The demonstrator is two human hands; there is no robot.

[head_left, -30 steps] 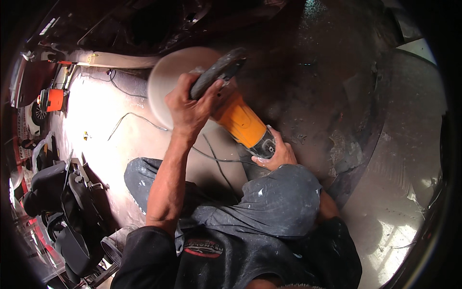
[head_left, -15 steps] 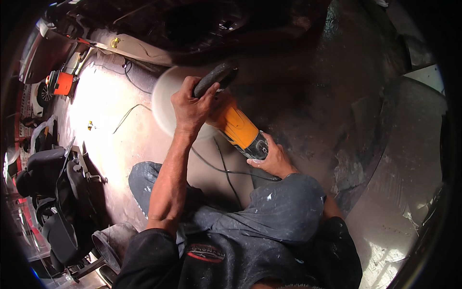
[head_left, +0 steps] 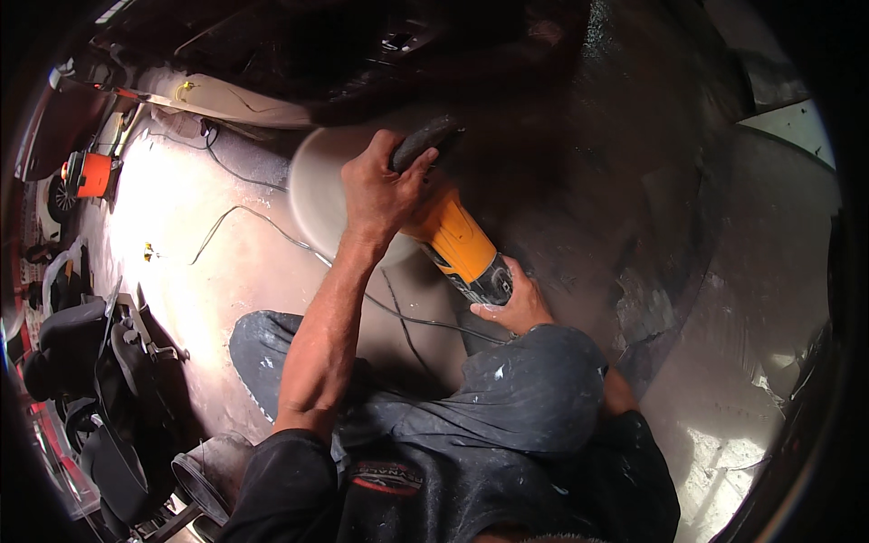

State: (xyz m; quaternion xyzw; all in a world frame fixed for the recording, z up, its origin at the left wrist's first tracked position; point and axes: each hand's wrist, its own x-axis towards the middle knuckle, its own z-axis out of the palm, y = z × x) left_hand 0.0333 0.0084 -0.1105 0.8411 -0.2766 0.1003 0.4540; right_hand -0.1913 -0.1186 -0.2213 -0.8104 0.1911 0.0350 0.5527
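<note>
A yellow-orange power polisher (head_left: 463,242) with a black rear end is in both my hands, above my crossed legs. My left hand (head_left: 378,201) is wrapped round its black front handle (head_left: 427,143). Around the rear of the body, my right hand (head_left: 523,306) is closed with the thumb on the near side. A pale round pad (head_left: 317,190) at the polisher's head is smeared as if spinning, partly hidden by my left hand and forearm. Just beyond stands a dark, glossy car body panel (head_left: 516,72); shadow hides whether the pad touches it.
A black cord (head_left: 434,323) runs across the floor near my knees. At left are black car seats (head_left: 71,348) and, lower, a grey bucket (head_left: 222,466) on its side. Farther off are an orange box-like thing (head_left: 93,175) and a wheel (head_left: 62,197). Bright light floods the left floor.
The view has turned a little to the right, so the seats and the orange thing sit farther left. Polisher and both hands have shifted slightly right. My grip is the same.
</note>
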